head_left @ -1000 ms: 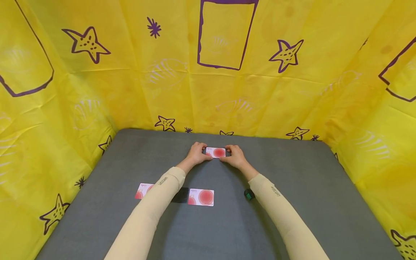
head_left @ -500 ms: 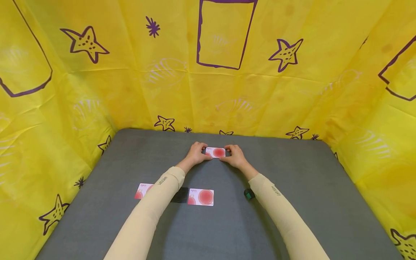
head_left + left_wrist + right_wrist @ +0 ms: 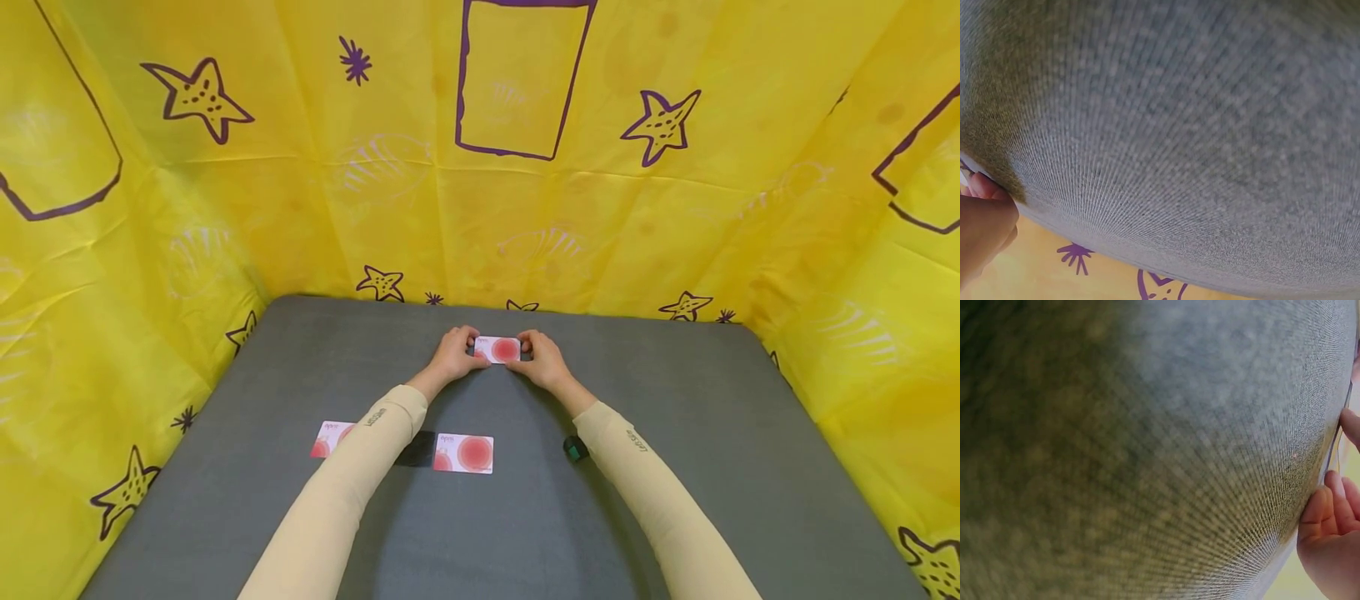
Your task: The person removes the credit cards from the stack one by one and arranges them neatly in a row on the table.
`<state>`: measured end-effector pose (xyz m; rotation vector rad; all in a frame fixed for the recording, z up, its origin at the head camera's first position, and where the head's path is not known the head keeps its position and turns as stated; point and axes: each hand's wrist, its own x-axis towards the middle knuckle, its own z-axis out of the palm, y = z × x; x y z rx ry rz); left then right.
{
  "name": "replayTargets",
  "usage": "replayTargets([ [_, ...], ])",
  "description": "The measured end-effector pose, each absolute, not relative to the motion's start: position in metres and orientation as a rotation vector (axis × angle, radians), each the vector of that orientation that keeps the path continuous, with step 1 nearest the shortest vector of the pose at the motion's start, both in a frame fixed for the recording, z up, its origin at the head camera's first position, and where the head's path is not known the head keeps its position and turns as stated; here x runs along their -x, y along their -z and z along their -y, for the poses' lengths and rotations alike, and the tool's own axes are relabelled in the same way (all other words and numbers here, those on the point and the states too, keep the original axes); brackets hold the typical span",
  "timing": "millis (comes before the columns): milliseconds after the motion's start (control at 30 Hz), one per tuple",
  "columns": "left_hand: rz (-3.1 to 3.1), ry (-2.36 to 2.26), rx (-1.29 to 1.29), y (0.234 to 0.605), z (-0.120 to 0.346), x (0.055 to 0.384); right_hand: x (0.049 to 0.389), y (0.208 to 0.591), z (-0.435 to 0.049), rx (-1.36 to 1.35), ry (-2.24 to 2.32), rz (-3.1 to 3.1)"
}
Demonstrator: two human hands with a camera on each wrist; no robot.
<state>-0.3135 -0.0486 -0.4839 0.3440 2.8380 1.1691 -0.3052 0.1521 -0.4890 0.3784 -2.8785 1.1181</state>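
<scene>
A white card with pink-red circles lies level between both hands near the far side of the grey table, in the head view. My left hand pinches its left end between thumb and fingers. At the right end, my right hand pinches it the same way. The right wrist view catches the right hand at its edge, fingertips at a thin edge. In the left wrist view only part of the left hand shows.
Nearer on the table lies a similar card. Another card is partly covered by the left sleeve, with a black flat rectangle between them. A small dark thing with a green face sits against the right sleeve. Yellow cloth walls the table.
</scene>
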Motion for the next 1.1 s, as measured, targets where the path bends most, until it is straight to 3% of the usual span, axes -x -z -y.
replayTargets([
  [1100, -2.849, -1.33, -0.481, 0.487, 0.057, 0.305, 0.293, 0.49, -0.15, -0.376, -1.252, 2.757],
])
